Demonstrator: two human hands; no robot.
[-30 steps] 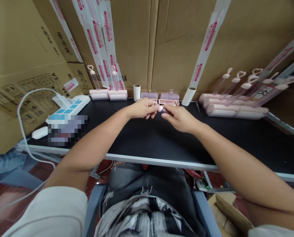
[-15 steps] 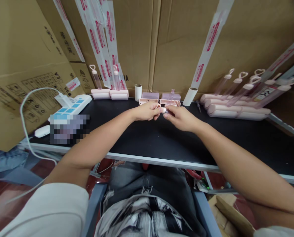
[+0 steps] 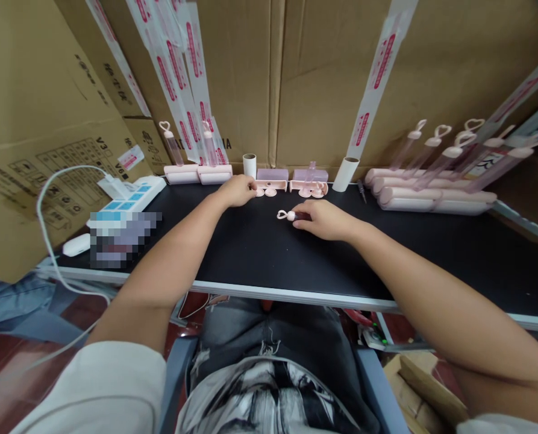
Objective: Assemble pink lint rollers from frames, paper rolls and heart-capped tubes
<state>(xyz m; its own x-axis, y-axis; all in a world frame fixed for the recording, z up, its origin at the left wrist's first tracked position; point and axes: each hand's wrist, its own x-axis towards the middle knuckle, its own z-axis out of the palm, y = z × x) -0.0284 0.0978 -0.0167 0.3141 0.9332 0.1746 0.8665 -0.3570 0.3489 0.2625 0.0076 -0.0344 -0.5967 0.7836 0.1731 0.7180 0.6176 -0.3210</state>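
My right hand is closed around a clear tube with a pale pink heart-loop cap; the cap sticks out to the left and the fingers hide most of the tube. My left hand has its fingers drawn together at the left end of an open pink case. Small round pink pieces lie at the front of that case. Whatever the left fingertips pinch is hidden. A second open pink case stands to the right, holding a heart-loop piece and round pieces.
White cardboard-like tubes flank the cases. Pink cylinders with upright heart-capped tubes stand at left and right. A power strip with a white cable lies left on the black table. Cardboard walls the back.
My left hand has let go of the heart-loop cap and moved left to the pink case. My right hand keeps the tube and is slightly lower.
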